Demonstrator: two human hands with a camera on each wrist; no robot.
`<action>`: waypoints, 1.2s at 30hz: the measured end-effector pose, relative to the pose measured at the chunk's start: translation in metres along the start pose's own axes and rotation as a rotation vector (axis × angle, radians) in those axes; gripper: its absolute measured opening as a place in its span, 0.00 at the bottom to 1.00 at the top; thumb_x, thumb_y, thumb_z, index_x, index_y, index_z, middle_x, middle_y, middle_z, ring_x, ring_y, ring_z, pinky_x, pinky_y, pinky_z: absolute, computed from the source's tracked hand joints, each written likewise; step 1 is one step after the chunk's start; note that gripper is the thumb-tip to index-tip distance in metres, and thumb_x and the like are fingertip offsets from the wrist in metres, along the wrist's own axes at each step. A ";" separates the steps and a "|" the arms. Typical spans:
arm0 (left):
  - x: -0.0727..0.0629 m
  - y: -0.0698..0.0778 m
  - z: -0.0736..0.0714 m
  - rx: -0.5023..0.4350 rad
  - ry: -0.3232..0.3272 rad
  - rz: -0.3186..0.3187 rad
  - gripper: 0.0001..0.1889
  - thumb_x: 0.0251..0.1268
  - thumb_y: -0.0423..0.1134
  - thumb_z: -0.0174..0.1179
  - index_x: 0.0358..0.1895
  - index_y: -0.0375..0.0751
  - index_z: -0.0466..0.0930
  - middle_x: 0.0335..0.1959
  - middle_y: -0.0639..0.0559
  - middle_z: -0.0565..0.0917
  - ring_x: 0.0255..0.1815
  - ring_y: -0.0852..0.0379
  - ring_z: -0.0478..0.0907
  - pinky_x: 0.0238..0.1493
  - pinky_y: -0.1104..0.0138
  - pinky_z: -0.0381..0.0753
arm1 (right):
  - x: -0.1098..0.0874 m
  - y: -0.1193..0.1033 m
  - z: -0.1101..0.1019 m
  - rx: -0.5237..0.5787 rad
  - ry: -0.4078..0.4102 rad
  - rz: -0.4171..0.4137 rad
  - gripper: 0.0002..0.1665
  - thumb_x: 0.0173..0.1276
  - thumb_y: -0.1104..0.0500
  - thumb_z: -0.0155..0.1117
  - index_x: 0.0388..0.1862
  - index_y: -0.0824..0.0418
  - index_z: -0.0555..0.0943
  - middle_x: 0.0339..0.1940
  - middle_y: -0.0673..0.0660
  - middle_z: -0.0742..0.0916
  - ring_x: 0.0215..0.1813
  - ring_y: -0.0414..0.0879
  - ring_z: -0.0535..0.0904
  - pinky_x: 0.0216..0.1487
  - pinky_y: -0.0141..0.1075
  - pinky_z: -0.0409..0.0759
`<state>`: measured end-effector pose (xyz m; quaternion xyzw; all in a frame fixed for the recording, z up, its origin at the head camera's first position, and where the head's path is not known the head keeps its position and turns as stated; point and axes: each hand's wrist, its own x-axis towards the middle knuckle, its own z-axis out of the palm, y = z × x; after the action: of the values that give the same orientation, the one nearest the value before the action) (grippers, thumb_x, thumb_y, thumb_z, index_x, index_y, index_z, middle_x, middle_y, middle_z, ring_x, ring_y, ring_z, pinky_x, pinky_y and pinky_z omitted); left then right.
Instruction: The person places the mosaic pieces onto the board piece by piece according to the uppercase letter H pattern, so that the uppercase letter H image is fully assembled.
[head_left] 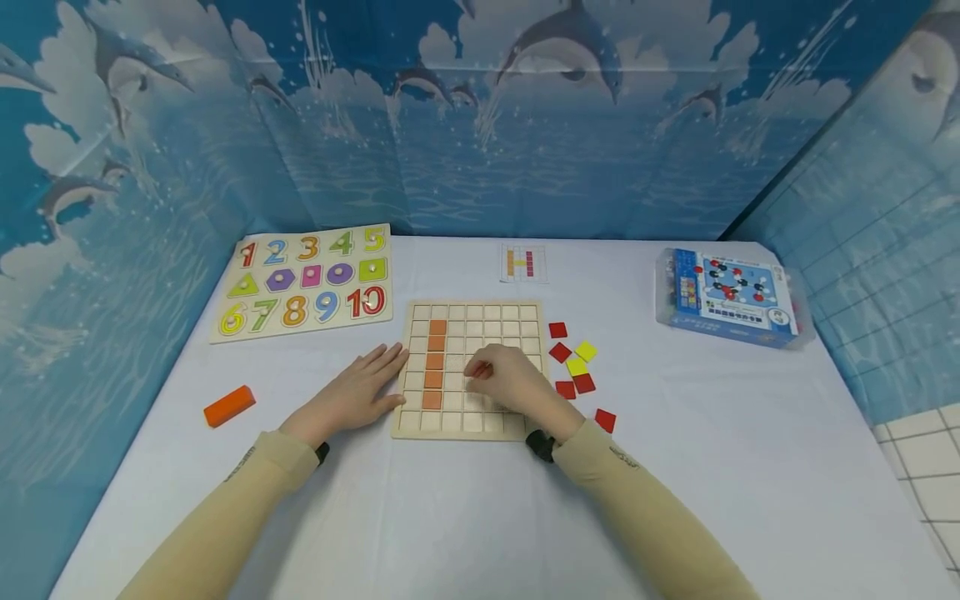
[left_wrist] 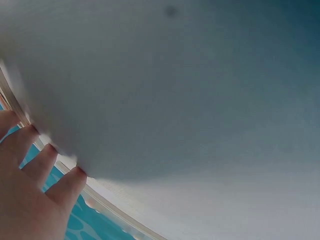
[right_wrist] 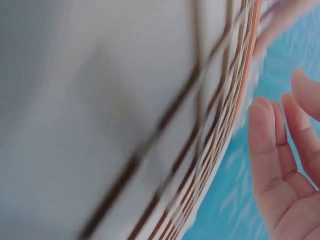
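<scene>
A wooden grid board (head_left: 457,423) lies mid-table with a column of several orange tiles (head_left: 434,362) on its left part. My left hand (head_left: 358,392) rests flat beside it, fingers spread and fingertips at the board's left edge. In the left wrist view, the fingertips of the left hand (left_wrist: 37,175) meet the edge. Over the right half of the grid is my right hand (head_left: 510,382), fingers bent loosely toward the board. The right wrist view shows parted fingers of the right hand (right_wrist: 280,165) with nothing visible between them. Part of the grid is hidden under this hand.
Loose red tiles (head_left: 557,330) and yellow tiles (head_left: 587,351) lie right of the board. A pattern card (head_left: 523,263) lies behind it. At the back left is a number puzzle (head_left: 303,284), with an orange block (head_left: 229,407) nearer me. A boxed kit (head_left: 731,297) sits at right.
</scene>
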<state>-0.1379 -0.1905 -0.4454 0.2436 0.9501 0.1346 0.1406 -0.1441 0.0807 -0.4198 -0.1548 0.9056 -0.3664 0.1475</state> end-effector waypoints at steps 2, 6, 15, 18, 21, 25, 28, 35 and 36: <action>0.000 0.000 0.000 0.008 -0.005 0.000 0.38 0.72 0.50 0.56 0.78 0.38 0.52 0.80 0.41 0.53 0.80 0.38 0.48 0.76 0.40 0.53 | -0.006 0.013 -0.015 0.022 0.035 0.041 0.06 0.64 0.59 0.70 0.39 0.58 0.86 0.36 0.51 0.86 0.38 0.43 0.80 0.41 0.33 0.80; 0.001 0.001 0.000 0.011 -0.016 -0.001 0.38 0.72 0.51 0.55 0.78 0.39 0.52 0.80 0.41 0.53 0.80 0.38 0.48 0.77 0.40 0.53 | -0.019 0.045 -0.044 0.050 0.117 0.112 0.10 0.66 0.58 0.69 0.44 0.60 0.85 0.41 0.55 0.87 0.44 0.48 0.83 0.46 0.38 0.82; -0.001 0.001 0.002 0.008 -0.028 -0.023 0.38 0.73 0.51 0.54 0.79 0.39 0.51 0.80 0.42 0.52 0.81 0.38 0.47 0.77 0.41 0.52 | -0.038 0.094 -0.089 0.027 0.184 0.306 0.20 0.69 0.52 0.65 0.56 0.61 0.80 0.54 0.63 0.83 0.56 0.58 0.77 0.57 0.50 0.81; -0.001 0.000 0.003 0.009 -0.024 -0.025 0.38 0.73 0.51 0.54 0.79 0.39 0.51 0.80 0.42 0.52 0.80 0.38 0.47 0.77 0.40 0.52 | -0.040 0.102 -0.095 0.024 0.183 0.335 0.22 0.69 0.52 0.65 0.58 0.61 0.79 0.55 0.63 0.83 0.57 0.58 0.77 0.58 0.51 0.80; -0.001 -0.001 0.004 0.000 -0.019 -0.025 0.38 0.73 0.51 0.54 0.78 0.39 0.51 0.80 0.42 0.52 0.80 0.37 0.47 0.77 0.40 0.52 | -0.041 0.106 -0.098 0.031 0.176 0.356 0.24 0.68 0.52 0.65 0.59 0.61 0.78 0.56 0.64 0.82 0.57 0.59 0.76 0.59 0.52 0.79; -0.002 -0.001 0.005 -0.002 -0.020 -0.029 0.38 0.73 0.51 0.55 0.79 0.40 0.51 0.80 0.42 0.52 0.81 0.38 0.47 0.77 0.41 0.51 | -0.040 0.109 -0.099 0.041 0.171 0.372 0.25 0.68 0.52 0.66 0.60 0.62 0.77 0.58 0.65 0.81 0.58 0.59 0.75 0.60 0.52 0.79; -0.002 -0.001 0.005 -0.003 -0.020 -0.029 0.39 0.72 0.51 0.55 0.79 0.40 0.51 0.80 0.42 0.52 0.81 0.38 0.47 0.77 0.41 0.51 | -0.039 0.109 -0.100 0.037 0.169 0.368 0.25 0.68 0.53 0.66 0.60 0.63 0.77 0.58 0.66 0.81 0.58 0.59 0.76 0.61 0.51 0.79; -0.001 0.000 0.003 0.000 -0.013 -0.020 0.38 0.73 0.51 0.55 0.78 0.39 0.51 0.80 0.42 0.52 0.81 0.38 0.47 0.77 0.40 0.51 | -0.036 0.108 -0.101 0.020 0.167 0.372 0.24 0.68 0.54 0.66 0.60 0.63 0.76 0.57 0.65 0.81 0.57 0.59 0.76 0.61 0.51 0.79; -0.001 0.000 0.002 0.001 -0.014 -0.021 0.38 0.73 0.51 0.55 0.78 0.39 0.51 0.80 0.42 0.52 0.81 0.38 0.47 0.77 0.40 0.51 | -0.035 0.109 -0.101 0.019 0.166 0.372 0.24 0.68 0.55 0.66 0.60 0.63 0.76 0.57 0.65 0.82 0.57 0.59 0.76 0.61 0.51 0.79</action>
<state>-0.1365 -0.1902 -0.4473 0.2348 0.9517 0.1308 0.1483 -0.1693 0.2312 -0.4220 0.0471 0.9241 -0.3528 0.1388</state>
